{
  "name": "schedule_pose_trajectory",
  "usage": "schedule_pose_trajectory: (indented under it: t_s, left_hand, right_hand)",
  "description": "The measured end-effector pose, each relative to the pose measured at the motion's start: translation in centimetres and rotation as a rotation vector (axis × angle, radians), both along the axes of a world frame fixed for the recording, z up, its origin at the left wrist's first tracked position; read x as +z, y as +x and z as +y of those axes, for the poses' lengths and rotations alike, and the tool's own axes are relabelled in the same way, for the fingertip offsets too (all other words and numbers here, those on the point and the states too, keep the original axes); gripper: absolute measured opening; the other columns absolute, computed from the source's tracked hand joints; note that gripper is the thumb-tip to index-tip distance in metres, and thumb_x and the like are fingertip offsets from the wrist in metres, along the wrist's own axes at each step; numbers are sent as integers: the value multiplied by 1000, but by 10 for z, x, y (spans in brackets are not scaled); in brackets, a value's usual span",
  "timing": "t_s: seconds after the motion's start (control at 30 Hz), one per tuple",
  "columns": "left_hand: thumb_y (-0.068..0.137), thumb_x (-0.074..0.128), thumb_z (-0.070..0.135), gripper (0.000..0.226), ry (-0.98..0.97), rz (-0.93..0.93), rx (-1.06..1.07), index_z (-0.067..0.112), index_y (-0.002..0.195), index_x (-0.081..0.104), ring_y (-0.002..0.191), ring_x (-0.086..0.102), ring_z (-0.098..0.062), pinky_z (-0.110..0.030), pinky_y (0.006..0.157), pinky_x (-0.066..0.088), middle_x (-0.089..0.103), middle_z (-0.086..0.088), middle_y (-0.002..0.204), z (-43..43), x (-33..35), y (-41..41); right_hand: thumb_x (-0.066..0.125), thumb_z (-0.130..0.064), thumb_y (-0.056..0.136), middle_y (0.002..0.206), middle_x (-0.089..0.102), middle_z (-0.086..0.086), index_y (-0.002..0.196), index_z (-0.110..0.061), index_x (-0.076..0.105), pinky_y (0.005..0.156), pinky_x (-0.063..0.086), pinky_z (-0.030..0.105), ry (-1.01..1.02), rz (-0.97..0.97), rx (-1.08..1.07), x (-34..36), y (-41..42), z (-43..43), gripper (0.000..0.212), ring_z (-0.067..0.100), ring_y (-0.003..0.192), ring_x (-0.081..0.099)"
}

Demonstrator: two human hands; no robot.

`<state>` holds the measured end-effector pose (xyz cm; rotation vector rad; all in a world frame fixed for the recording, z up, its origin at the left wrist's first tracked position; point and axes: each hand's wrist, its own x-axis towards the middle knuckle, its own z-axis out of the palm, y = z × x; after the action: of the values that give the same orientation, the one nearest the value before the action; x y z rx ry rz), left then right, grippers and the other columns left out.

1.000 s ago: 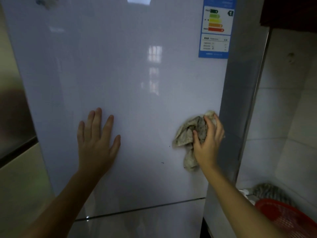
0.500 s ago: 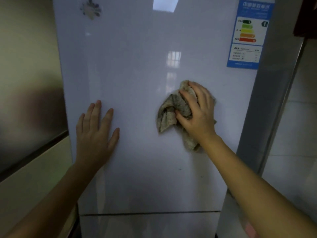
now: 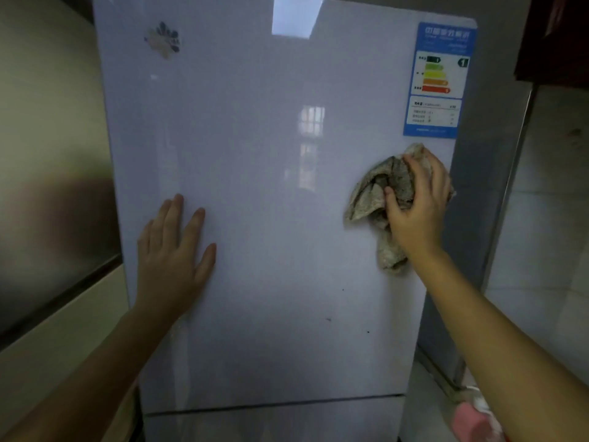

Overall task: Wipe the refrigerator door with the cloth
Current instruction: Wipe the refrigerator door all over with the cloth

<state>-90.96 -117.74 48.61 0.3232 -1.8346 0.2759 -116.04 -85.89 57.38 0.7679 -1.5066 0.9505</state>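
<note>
Refrigerator door (image 3: 271,202): right hand (image 3: 417,208) presses cloth (image 3: 369,199) against it.

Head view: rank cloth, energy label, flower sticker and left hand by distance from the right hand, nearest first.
1. cloth: bunched in the right hand, pressed on the refrigerator door.
2. energy label: just above, at the door's upper right corner.
3. left hand: flat on the door's left side.
4. flower sticker: upper left corner, farthest.
</note>
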Motion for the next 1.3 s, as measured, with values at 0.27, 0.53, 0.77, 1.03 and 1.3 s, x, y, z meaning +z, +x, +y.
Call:
schedule_pose_trajectory:
  t_s: [0.27, 0.53, 0.77, 1.03, 1.3]
  left_hand:
    - [99, 51, 36, 60, -45, 43, 38, 3, 149, 45, 144, 37, -45, -55, 116, 32, 34, -25, 160, -28, -17, 15]
    - [99, 54, 35, 58, -91, 37, -1, 6, 149, 46, 146, 37, -41, -48, 119, 28, 35, -21, 161, -39, -23, 19]
    - [99, 57, 34, 55, -95, 55, 19, 6, 146, 50, 146, 39, -41, -52, 117, 34, 38, -22, 159, -44, -32, 19]
    - [99, 58, 34, 56, -100, 86, 20, 8, 148, 49, 146, 39, -39, -53, 117, 36, 39, -21, 159, -49, -38, 16]
    - [100, 55, 34, 54, -84, 104, -2, 9, 148, 49, 146, 39, -38, -53, 115, 39, 39, -20, 158, -51, -51, 15]
  right_hand:
    - [57, -50, 95, 157, 43, 18, 146, -14, 54, 125, 19, 36, 133, 122, 99, -6, 49, -75, 63, 34, 148, 36]
    - [72, -42, 93, 149, 55, 20, 134, -8, 68, 121, 34, 54, 460, 424, 144, -58, 78, -130, 53, 38, 142, 46]
    - [69, -43, 94, 146, 57, 19, 132, -9, 69, 119, 34, 49, 487, 507, 126, -16, 78, -141, 51, 37, 137, 49]
    - [74, -41, 90, 146, 57, 21, 132, -8, 69, 119, 35, 52, 466, 489, 157, -12, 97, -163, 54, 41, 137, 50]
    - [69, -45, 92, 149, 57, 17, 137, -13, 66, 117, 36, 51, 728, 616, 124, -38, 96, -159, 55, 35, 139, 48]
